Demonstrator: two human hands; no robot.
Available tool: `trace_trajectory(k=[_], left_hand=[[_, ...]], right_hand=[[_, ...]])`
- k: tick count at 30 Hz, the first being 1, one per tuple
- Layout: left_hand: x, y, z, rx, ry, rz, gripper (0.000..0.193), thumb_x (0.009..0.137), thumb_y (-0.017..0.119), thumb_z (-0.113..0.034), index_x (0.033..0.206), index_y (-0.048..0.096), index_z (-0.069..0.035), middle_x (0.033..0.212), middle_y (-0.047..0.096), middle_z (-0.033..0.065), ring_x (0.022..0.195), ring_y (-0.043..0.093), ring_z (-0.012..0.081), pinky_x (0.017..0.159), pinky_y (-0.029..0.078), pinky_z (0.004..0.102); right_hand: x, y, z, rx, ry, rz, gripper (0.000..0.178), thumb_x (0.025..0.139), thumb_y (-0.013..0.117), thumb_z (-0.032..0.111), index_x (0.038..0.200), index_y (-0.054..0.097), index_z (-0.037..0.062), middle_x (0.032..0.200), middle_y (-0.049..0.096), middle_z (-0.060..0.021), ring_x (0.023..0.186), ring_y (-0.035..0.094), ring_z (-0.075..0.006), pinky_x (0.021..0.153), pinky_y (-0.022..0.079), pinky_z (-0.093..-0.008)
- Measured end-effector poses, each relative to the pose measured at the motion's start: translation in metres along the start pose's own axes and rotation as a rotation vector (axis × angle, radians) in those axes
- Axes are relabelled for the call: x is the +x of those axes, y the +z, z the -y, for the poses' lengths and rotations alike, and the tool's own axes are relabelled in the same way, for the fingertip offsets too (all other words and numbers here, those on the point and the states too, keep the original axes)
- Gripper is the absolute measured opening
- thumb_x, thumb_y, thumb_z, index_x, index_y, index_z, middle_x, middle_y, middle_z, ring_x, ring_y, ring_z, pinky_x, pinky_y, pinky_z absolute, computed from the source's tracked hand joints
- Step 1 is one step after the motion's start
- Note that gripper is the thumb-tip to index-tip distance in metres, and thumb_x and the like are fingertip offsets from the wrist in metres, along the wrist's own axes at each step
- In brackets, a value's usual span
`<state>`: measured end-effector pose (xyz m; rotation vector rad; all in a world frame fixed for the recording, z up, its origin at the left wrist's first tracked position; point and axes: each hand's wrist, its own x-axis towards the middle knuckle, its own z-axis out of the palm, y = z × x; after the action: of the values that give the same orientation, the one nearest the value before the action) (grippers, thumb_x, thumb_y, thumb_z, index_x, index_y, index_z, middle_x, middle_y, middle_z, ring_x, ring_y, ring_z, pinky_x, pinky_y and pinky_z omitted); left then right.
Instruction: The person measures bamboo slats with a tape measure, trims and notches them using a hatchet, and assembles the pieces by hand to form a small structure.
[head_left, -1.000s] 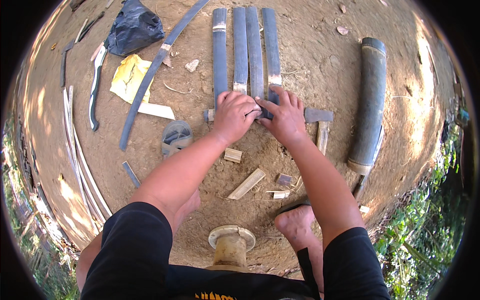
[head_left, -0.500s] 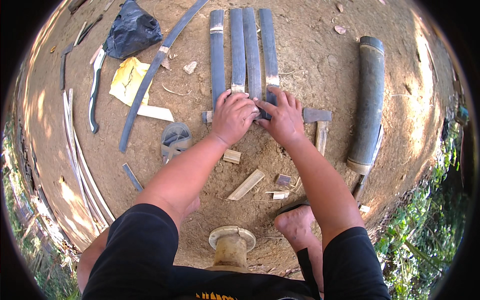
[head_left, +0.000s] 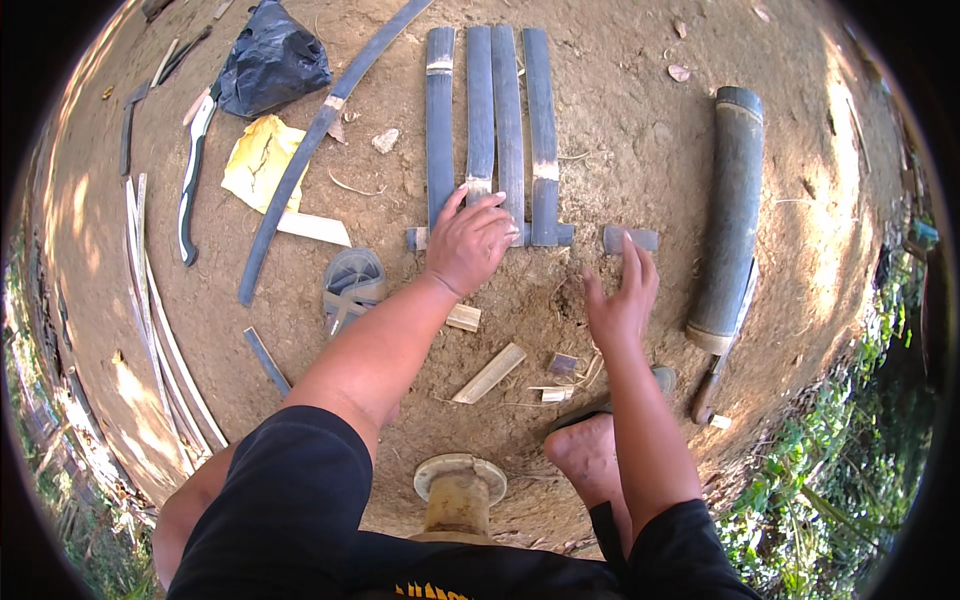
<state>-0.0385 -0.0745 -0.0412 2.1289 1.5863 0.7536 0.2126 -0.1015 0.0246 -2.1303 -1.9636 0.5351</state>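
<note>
Four dark bamboo strips [head_left: 438,130] lie side by side on the ground, their near ends across a short bamboo crosspiece [head_left: 565,234]. My left hand [head_left: 470,245] rests flat over the near ends of the left and middle strips, fingers stretched out. To the right, my right hand [head_left: 622,300] reaches over a hatchet-like tool, with its fingers apart and a fingertip at the dark metal head [head_left: 640,240]. The tool's wooden handle is hidden beneath that hand, and no grip on it shows.
A thick bamboo tube [head_left: 728,210] lies at right, beside a long blade [head_left: 715,375]. On the left are a long curved strip [head_left: 290,170], a folding saw [head_left: 190,185], a black plastic bag [head_left: 270,65], a sandal [head_left: 352,280] and thin slats [head_left: 150,300]. Wood offcuts [head_left: 490,372] lie nearer me.
My right hand has left the strips and moved right and nearer me, over the tool. The left hand stays on the strips. The near end of the rightmost strip is now uncovered.
</note>
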Motion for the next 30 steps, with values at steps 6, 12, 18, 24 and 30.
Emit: trace_trajectory(k=[6,12,18,24,30], left_hand=[[0.002,0.003,-0.001,0.005,0.016,0.005,0.005,0.092,0.074,-0.023,0.092,0.076,-0.018,0.111,0.074,-0.0031,0.128,0.063,0.0165,0.124,0.029,0.0502],[0.003,0.002,-0.003,0.026,0.018,0.028,0.006,0.093,0.073,-0.024,0.094,0.076,-0.018,0.111,0.074,-0.0034,0.130,0.062,0.0157,0.125,0.027,0.0493],[0.000,-0.002,0.001,0.037,0.021,0.048,0.006,0.093,0.073,-0.023,0.095,0.076,-0.018,0.110,0.074,-0.0035,0.130,0.061,0.0161,0.125,0.028,0.0492],[0.004,0.001,-0.002,-0.028,0.022,0.014,0.006,0.091,0.074,-0.020,0.095,0.076,-0.015,0.107,0.074,-0.0017,0.128,0.062,0.0176,0.123,0.030,0.0507],[0.003,-0.003,-0.001,-0.040,0.021,0.008,0.006,0.089,0.076,-0.017,0.094,0.076,-0.014,0.107,0.074,-0.0012,0.127,0.063,0.0176,0.122,0.031,0.0519]], right_hand=[[-0.061,-0.013,-0.046,-0.120,0.347,0.136,0.085,0.082,0.074,0.011,0.158,0.036,0.0106,0.138,0.048,-0.0264,0.132,0.046,-0.0425,0.112,0.039,-0.0519],[-0.062,-0.011,-0.070,-0.058,0.289,0.132,0.083,0.080,0.070,0.007,0.156,0.035,0.0072,0.128,0.049,-0.0293,0.121,0.051,-0.0492,0.108,0.043,-0.0532],[-0.071,-0.031,-0.044,0.105,0.359,0.211,0.072,0.086,0.066,0.008,0.151,0.036,-0.0004,0.112,0.057,-0.0216,0.102,0.063,-0.0355,0.086,0.054,-0.0447],[-0.112,-0.034,0.024,0.543,0.261,0.335,0.048,0.104,0.058,0.017,0.148,0.043,0.0039,0.091,0.063,-0.0120,0.081,0.064,-0.0220,0.073,0.054,-0.0388],[-0.091,-0.014,0.048,0.306,0.074,0.273,0.049,0.103,0.059,0.016,0.150,0.045,0.0121,0.116,0.068,-0.0273,0.103,0.067,-0.0497,0.084,0.054,-0.0548]])
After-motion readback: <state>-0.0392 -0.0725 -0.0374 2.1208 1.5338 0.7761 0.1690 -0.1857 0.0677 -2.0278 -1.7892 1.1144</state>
